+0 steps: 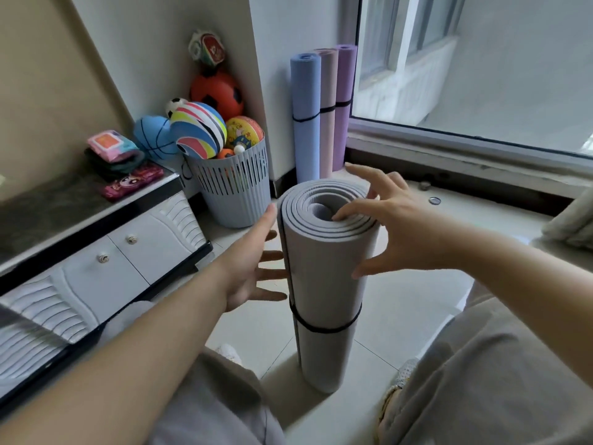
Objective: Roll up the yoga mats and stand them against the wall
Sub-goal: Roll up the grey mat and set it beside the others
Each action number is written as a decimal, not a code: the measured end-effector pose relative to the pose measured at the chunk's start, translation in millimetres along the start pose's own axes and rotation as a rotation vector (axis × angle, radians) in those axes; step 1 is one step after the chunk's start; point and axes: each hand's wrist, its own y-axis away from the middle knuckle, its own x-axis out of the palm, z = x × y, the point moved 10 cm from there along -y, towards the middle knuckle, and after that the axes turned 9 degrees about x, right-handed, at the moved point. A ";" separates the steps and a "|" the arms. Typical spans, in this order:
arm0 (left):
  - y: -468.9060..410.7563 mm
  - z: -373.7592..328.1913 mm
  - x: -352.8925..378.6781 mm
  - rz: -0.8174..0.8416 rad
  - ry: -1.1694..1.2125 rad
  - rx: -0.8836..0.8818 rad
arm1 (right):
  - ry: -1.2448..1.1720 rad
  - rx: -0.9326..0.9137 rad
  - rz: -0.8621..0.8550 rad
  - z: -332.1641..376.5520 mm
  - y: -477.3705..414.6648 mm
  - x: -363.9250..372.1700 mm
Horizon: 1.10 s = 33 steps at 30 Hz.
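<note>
While the grey rolled yoga mat (324,258) stands on end on the floor tiles (401,309) dead centre between the knees, I'm reading both hands as steadying rather than gripping. It's already cinched low down by a black elastic band (324,329), so nothing needs clamping; it just needs to be kept from toppling. My left hand (250,271) comes in from 8 o'clock, palm flat, fingers straight and splayed against the roll's left flank. The tips slip behind its edge, so I can't tell how firmly they press. My right hand (394,226) arrives from 3 o'clock, also relaxed and spread. One fingertip (340,216) rests on the coiled top end and the thumb touches the side below, with nothing curled round the roll. Up at 12 o'clock the blue mat (306,123), pink mat (328,117) and purple mat (344,107) stand banded, side by side against the wall (276,75). That's where I judge this one belongs, past the basket of balls (237,191) at 11 o'clock. It'll need a proper wrap-around grasp first.
</note>
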 end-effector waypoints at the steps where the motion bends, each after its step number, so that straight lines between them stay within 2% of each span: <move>1: 1.8 -10.2 2.6 0.019 -0.009 0.009 | -0.026 0.021 0.042 -3.0 -2.8 -1.4; 5: -10.0 -26.5 18.4 0.056 -0.209 -0.014 | -0.147 0.144 0.192 -25.4 -20.1 -7.5; 9: -30.1 -33.0 32.1 0.105 -0.271 -0.069 | 0.121 0.135 0.306 -40.0 -29.3 3.2; 11: -41.1 -42.0 35.4 0.106 -0.248 -0.064 | 0.155 0.158 0.316 -50.6 -37.4 8.9; 15: -73.6 -68.5 30.2 0.058 -0.164 -0.030 | 0.003 0.166 0.262 -63.2 -71.4 5.1; 22: -169.1 -155.4 -1.7 -0.055 -0.113 0.288 | -0.020 0.119 -0.003 -103.4 -169.3 -23.5; 28: -311.4 -208.7 -27.5 -0.212 -0.122 0.501 | -0.048 0.156 -0.186 -184.3 -297.4 9.1; 33: -451.5 -237.4 -67.0 -0.307 -0.171 0.566 | -0.104 0.182 -0.190 -248.2 -428.1 52.9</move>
